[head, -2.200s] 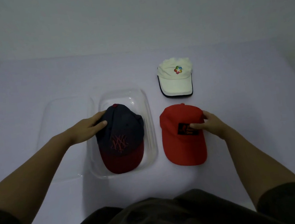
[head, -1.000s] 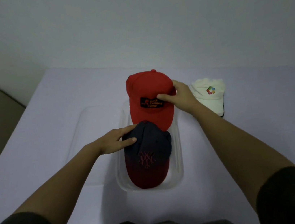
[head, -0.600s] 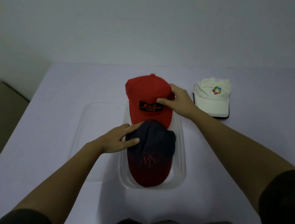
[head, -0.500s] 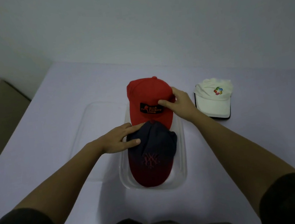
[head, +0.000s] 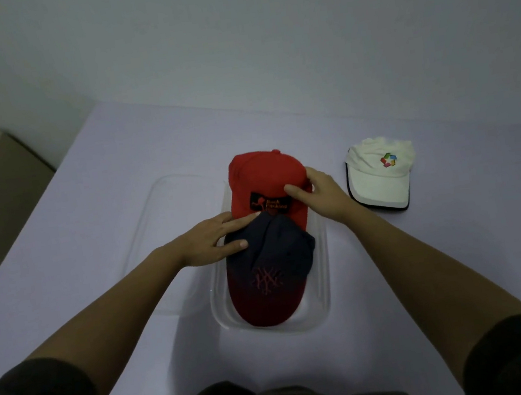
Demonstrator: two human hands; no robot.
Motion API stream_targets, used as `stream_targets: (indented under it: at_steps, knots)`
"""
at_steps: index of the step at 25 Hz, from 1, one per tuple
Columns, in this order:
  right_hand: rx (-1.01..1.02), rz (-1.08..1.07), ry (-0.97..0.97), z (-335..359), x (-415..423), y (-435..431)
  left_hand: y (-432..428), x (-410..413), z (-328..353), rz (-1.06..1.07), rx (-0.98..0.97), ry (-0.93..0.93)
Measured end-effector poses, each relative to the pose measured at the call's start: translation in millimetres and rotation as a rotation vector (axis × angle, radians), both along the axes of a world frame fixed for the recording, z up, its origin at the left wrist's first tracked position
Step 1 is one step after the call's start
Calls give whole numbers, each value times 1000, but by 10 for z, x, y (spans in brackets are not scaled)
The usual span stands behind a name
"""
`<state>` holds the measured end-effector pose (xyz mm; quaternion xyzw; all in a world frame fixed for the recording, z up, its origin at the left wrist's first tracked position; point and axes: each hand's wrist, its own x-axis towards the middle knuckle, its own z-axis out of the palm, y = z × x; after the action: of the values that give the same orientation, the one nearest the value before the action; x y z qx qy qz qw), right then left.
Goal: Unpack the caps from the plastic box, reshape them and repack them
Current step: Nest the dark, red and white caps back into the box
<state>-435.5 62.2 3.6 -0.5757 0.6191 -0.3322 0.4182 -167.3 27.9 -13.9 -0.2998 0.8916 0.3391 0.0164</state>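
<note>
The clear plastic box (head: 325, 268) is sitting in the middle of the frame on the pale tabletop (head: 455, 257). The navy cap (head: 271, 262) (its brim fading to dark red) is lying inside it, brim pointing toward the lower edge. The left hand (head: 210, 243) is resting on the navy cap's crown with its grip apart, fingers straight and thumb lying flat on the cloth. Just above, the red cap (head: 266, 176) is sitting over the box's upper end, its brim meeting the navy crown; which one is lying on top I cannot tell. The right hand (head: 321, 195) is pinching the red cap's right side, its grip clamped on the cloth, thumb beside the black patch. The white cap (head: 380, 177) is lying on the tabletop right of the box, apart from it. A clear lid (head: 157, 232) is lying flat just left of the box.
</note>
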Motion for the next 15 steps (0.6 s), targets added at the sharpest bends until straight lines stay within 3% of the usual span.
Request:
stream_targets:
  at_steps: [7, 11, 15]
  knots:
    - [209, 125, 65, -106, -67, 99, -20, -63, -76, 178, 122, -17]
    - [184, 265, 327, -116, -32, 36, 32, -87, -22, 223, 265, 42]
    - [211, 98, 271, -144, 24, 12, 83, -127, -9, 250, 234, 3]
